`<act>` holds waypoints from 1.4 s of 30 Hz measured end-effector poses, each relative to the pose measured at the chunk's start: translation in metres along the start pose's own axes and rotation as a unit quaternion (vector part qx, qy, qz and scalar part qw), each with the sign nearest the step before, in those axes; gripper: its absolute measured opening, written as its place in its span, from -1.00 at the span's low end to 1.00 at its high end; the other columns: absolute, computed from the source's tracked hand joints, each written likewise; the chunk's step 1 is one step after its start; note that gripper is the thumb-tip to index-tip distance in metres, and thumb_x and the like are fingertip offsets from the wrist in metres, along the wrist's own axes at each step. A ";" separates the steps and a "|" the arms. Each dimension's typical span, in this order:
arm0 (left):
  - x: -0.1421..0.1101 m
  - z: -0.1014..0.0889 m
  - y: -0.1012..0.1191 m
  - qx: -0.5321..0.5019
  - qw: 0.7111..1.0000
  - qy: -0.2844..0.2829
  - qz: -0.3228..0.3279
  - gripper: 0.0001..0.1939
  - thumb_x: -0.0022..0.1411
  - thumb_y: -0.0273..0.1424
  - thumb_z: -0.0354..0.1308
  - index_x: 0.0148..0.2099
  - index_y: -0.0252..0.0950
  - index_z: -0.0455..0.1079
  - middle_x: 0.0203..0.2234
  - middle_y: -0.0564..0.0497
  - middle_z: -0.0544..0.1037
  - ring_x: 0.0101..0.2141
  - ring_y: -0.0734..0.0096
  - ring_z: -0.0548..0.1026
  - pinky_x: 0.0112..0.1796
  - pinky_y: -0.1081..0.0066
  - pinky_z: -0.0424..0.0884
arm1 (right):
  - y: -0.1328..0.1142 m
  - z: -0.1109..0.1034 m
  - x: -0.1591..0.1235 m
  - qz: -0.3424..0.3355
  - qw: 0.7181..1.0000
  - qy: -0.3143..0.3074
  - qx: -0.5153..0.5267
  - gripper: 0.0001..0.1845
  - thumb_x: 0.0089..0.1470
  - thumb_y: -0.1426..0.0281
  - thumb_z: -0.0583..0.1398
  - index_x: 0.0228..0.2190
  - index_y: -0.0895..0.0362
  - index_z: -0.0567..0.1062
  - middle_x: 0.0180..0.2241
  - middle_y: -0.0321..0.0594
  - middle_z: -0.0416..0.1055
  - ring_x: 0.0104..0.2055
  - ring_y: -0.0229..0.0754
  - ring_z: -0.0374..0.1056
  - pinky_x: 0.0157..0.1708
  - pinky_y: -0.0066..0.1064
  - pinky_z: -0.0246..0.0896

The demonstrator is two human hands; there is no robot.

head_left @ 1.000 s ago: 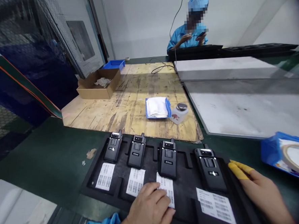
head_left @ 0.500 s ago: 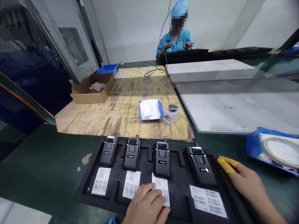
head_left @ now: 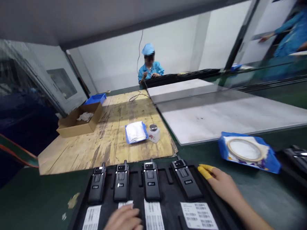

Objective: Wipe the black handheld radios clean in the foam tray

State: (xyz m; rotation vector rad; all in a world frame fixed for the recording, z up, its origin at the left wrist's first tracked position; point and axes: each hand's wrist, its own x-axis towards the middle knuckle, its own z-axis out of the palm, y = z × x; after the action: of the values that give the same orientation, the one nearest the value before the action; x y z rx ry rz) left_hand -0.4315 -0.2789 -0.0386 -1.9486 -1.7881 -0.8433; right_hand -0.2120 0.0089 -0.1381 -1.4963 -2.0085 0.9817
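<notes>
A black foam tray (head_left: pixel 169 178) lies on the green belt in front of me and holds several black handheld radios (head_left: pixel 151 180), each with a white barcode label (head_left: pixel 154 222) below it. My left hand (head_left: pixel 121 225) rests palm down on the second label from the left, fingers curled loosely over it. My right hand (head_left: pixel 220 183) lies flat against the tray's right edge beside the rightmost radio (head_left: pixel 186 179), fingers stretched out, two of them in yellow finger cots.
A blue tray with a tape roll (head_left: pixel 246 151) sits right of my hand, and another black tray with a radio (head_left: pixel 303 161) beyond it. On the wooden board (head_left: pixel 105 142) are white cloths in a blue tray (head_left: pixel 136 132), a small bottle (head_left: pixel 154 133) and a cardboard box (head_left: pixel 78 120). A co-worker in blue (head_left: pixel 150 68) sits at the far end.
My view has tilted up and swung right, showing more of the room. My left hand has shifted from the third label to the second. My right hand stays at the tray's right edge.
</notes>
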 end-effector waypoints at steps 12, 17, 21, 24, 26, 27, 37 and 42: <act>0.158 0.003 -0.122 0.198 0.949 -0.237 -0.066 -0.80 0.29 -0.40 0.05 -0.27 -0.32 0.49 -0.29 -0.06 0.57 -0.18 0.26 0.50 -0.07 0.23 0.40 | -0.012 0.002 0.000 -0.047 0.999 -0.010 -0.025 -0.60 0.05 0.29 0.02 -0.16 0.15 0.53 -0.08 -0.08 0.47 -0.09 -0.01 0.41 -0.11 -0.27 0.27; 0.209 0.043 -0.128 0.248 0.924 -0.255 -0.143 -0.80 0.27 -0.33 0.12 -0.28 -0.38 0.41 -0.33 -0.03 0.52 -0.26 0.30 0.50 -0.16 0.15 0.44 | -0.021 0.001 0.000 -0.063 0.998 0.012 -0.026 -0.63 0.06 0.34 0.04 -0.17 0.18 0.53 -0.11 -0.09 0.48 -0.06 -0.07 0.40 -0.06 -0.35 0.25; 0.238 0.064 -0.121 0.228 0.927 -0.251 -0.162 -0.77 0.28 -0.28 0.10 -0.18 -0.38 0.40 -0.25 -0.06 0.51 -0.22 0.28 0.49 -0.14 0.15 0.43 | -0.028 -0.002 -0.002 -0.079 0.996 0.023 -0.020 -0.62 0.10 0.32 0.01 -0.17 0.18 0.53 -0.11 -0.11 0.49 -0.06 -0.10 0.40 -0.05 -0.37 0.24; 0.254 0.079 -0.106 0.200 0.938 -0.238 -0.153 -0.68 0.29 -0.22 0.07 -0.02 -0.34 0.34 -0.13 -0.10 0.47 -0.12 0.23 0.45 -0.08 0.11 0.39 | -0.032 -0.004 -0.005 -0.081 0.996 0.023 -0.017 -0.61 0.13 0.30 0.00 -0.16 0.18 0.52 -0.09 -0.10 0.47 -0.04 -0.09 0.39 -0.03 -0.36 0.23; 0.262 0.090 -0.093 0.193 0.941 -0.227 -0.160 -0.55 0.27 -0.15 0.07 0.08 -0.33 0.26 -0.09 -0.14 0.44 -0.10 0.18 0.44 -0.08 0.08 0.38 | -0.033 -0.005 -0.005 -0.077 0.997 0.021 -0.015 -0.63 0.13 0.31 0.01 -0.17 0.17 0.53 -0.10 -0.11 0.47 -0.04 -0.10 0.39 -0.02 -0.37 0.22; 0.265 0.095 -0.087 0.192 0.941 -0.223 -0.167 -0.49 0.26 -0.11 0.07 0.11 -0.34 0.22 -0.09 -0.15 0.44 -0.11 0.16 0.44 -0.09 0.07 0.38 | -0.034 -0.006 -0.005 -0.075 0.997 0.021 -0.014 -0.64 0.12 0.32 0.01 -0.18 0.16 0.53 -0.10 -0.12 0.47 -0.04 -0.10 0.39 -0.02 -0.38 0.22; 0.280 0.119 -0.080 0.121 0.949 -0.232 -0.175 -0.62 0.24 -0.29 0.15 0.06 -0.33 0.28 -0.10 -0.11 0.44 -0.14 0.21 0.45 -0.12 0.11 0.41 | -0.041 -0.010 -0.006 -0.083 0.996 0.023 -0.010 -0.66 0.13 0.38 0.03 -0.18 0.21 0.54 -0.11 -0.05 0.47 -0.06 -0.06 0.40 -0.04 -0.35 0.23; 0.286 0.114 -0.085 0.061 0.954 -0.248 -0.157 -0.58 0.18 -0.41 0.19 0.08 -0.34 0.25 -0.24 -0.05 0.50 -0.25 0.29 0.48 -0.17 0.22 0.41 | -0.052 -0.023 -0.010 -0.073 0.997 0.015 -0.019 -0.64 0.14 0.36 0.03 -0.15 0.20 0.53 -0.14 -0.04 0.48 -0.08 -0.05 0.41 -0.07 -0.34 0.24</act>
State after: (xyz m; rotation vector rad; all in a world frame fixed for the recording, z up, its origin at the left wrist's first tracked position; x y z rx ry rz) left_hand -0.4886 0.0228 0.0484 -1.9412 -2.4187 -0.3244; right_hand -0.2250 -0.0027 -0.0833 -1.3531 -2.0928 0.8628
